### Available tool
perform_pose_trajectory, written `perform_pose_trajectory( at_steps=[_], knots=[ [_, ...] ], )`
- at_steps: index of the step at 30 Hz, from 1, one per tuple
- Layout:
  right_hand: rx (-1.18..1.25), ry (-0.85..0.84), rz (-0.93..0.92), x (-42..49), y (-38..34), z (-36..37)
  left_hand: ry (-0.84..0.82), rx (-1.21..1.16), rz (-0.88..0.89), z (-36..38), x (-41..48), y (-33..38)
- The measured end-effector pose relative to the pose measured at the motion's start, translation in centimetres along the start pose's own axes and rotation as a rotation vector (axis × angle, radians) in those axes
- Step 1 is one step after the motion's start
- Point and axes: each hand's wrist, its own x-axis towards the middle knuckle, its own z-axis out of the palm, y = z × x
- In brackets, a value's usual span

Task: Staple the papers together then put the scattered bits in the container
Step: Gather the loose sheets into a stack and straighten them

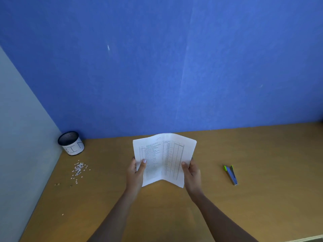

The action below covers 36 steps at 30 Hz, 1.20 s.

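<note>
Papers point(162, 159): held above desk point(174, 215), left hand point(135, 173) and right hand point(191, 172) pinching side edges. Advice: square edges before reaching stapler point(231, 174) at right. Bits point(78, 169), bin point(71, 143): far left.

creased papers point(164, 158); white bits point(79, 169) near bin point(73, 145)

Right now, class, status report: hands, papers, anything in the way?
Left hand and right hand both grip the papers. Stapler untouched, right. Bits scattered by bin. Nothing blocking.
</note>
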Motion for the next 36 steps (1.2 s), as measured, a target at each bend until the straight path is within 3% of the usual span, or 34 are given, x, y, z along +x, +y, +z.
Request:
perform_pose_trajectory(
  at_steps=[13, 31, 36],
  knots=[
    [-0.012, -0.016, 0.006, -0.4, 1.1, -0.1, 0.075, 0.008, 0.056, 0.3, -0.8, -1.3],
    [-0.11, 0.071, 0.106, 0.8, 2.5, -2.0, -0.015, 0.185, 0.173, 0.5, -0.3, 0.2],
    [-0.117, 0.001, 0.074, 1.8, 2.5, -3.0, 0.01, 0.177, 0.17, 1.3, 0.5, 0.7]
  ],
)
